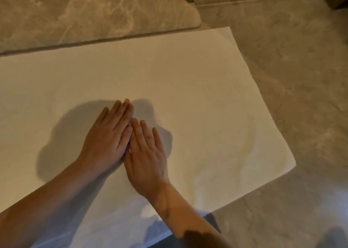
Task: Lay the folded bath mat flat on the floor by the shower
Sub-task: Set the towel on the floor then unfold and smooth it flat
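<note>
The left hand (pixel 107 134) and right hand (pixel 146 153) lie flat, fingers straight, side by side. Both press the unfolded white rectangular cloth bath mat (pixel 197 97) on the beige marble floor (pixel 291 78).

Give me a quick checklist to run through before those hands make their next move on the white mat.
1. Bath mat unfolded: ok, it lies spread open on the floor.
2. Left hand and right hand flat on it: ok, side by side near the middle.
3. Far edge beside the marble step: ok.
4. Surface smooth: not ok, faint ripples near the right end.
5. Left end straight: cannot tell, out of view.
</note>
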A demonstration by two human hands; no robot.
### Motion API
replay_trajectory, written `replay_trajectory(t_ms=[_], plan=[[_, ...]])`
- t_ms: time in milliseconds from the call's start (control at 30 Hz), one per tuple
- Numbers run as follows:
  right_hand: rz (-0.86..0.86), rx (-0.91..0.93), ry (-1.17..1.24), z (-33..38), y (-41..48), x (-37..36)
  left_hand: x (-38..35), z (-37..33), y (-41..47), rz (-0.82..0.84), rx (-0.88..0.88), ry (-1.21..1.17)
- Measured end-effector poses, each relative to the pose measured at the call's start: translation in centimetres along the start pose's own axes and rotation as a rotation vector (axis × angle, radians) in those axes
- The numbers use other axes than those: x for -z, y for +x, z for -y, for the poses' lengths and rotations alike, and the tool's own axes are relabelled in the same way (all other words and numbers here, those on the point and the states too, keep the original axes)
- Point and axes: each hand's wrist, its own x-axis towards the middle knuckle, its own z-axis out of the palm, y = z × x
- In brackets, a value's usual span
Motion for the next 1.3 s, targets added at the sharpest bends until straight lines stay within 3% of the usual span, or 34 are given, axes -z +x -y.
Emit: replay_trajectory(t_ms=[133,267,533,667,800,1067,1167,1300], plan=[[-0.064,-0.025,0.019,-4.4,-1.2,0.9,-0.8,0.3,-0.4,0.033,0.01,0.039],[-0.059,-0.203,-0.113,-10.9,-3.2,3.5,-0.8,0.2,-0.4,0.064,0.008,0.04],[-0.158,-0.606,-0.124,-22.8,-8.1,8.2,-0.1,0.0,-0.1,0.084,-0.006,0.056],[-0.163,-0.616,-0.144,-23.0,-8.1,8.3,0.8,-0.8,-0.5,0.083,-0.003,0.031],[-0.173,-0.624,-0.156,-23.2,-8.2,8.2,0.0,-3.2,-4.9,0.063,-0.154,-0.002],[-0.141,-0.657,-0.179,-21.0,-8.2,8.5,-1.2,-2.3,-7.4,0.119,-0.182,0.047],[-0.148,-0.438,-0.183,-14.1,-6.9,6.7,-1.2,-2.5,-7.4,0.11,-0.175,0.054],[-0.007,-0.066,-0.107,-5.5,-5.2,1.6,-1.4,-2.4,-7.7,0.103,-0.161,0.073]])
